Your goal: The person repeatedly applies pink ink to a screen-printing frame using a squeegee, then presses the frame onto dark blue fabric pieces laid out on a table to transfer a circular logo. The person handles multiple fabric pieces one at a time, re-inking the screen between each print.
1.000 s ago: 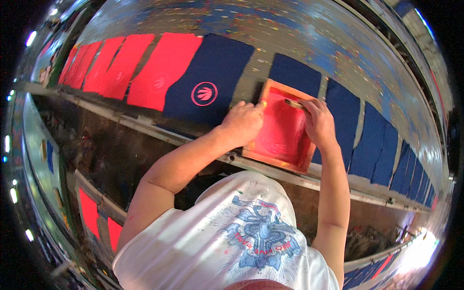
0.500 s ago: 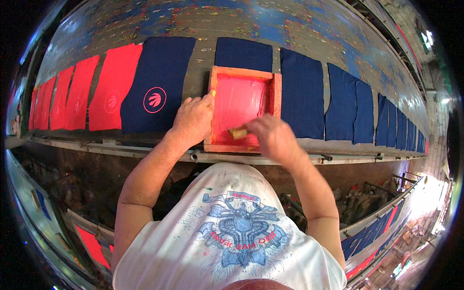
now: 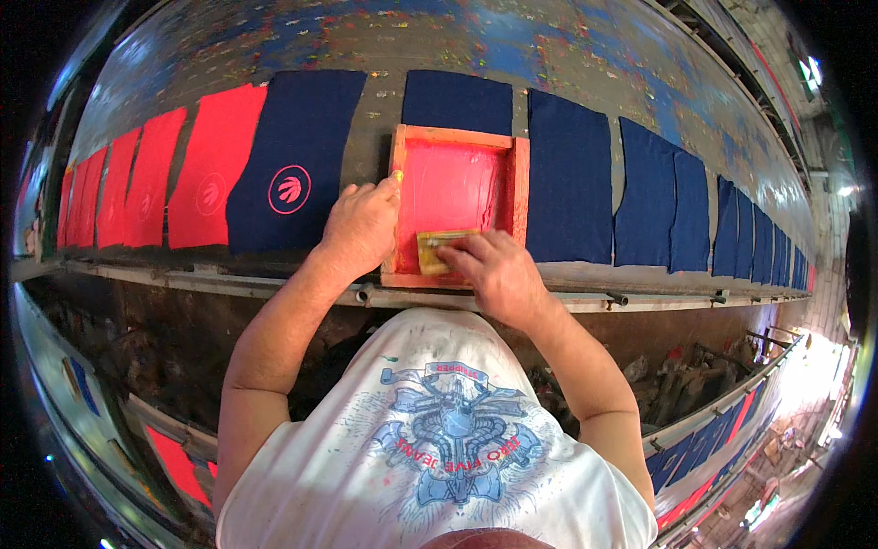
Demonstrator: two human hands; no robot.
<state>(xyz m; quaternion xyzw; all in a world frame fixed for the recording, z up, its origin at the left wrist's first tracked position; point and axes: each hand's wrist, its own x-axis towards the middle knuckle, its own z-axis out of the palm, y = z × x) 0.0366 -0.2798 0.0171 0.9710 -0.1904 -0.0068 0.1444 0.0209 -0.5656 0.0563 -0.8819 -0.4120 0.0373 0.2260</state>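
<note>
A wooden screen printing frame [image 3: 519,192] with red ink [image 3: 453,183] spread over its mesh lies on a navy fabric panel [image 3: 457,101]. My left hand [image 3: 361,221] grips the left side of this frame. Closed around a squeegee [image 3: 432,254], my right hand [image 3: 501,273] is low inside the frame, near its front edge. The squeegee's yellowish body lies across the inked mesh. Just left of the frame, another navy panel [image 3: 306,119] bears a red circular print [image 3: 290,189].
Red fabric panels [image 3: 212,169] run along the long table at the left, and more navy panels [image 3: 569,183] lie at the right. A metal rail [image 3: 585,302] follows the table's near edge. Paint-spotted tabletop [image 3: 412,37] stretches beyond the panels.
My right hand has shifted slightly left and toward me with the squeegee, which now lies lower in the frame and shows more fully. My left hand keeps its grip on the frame.
</note>
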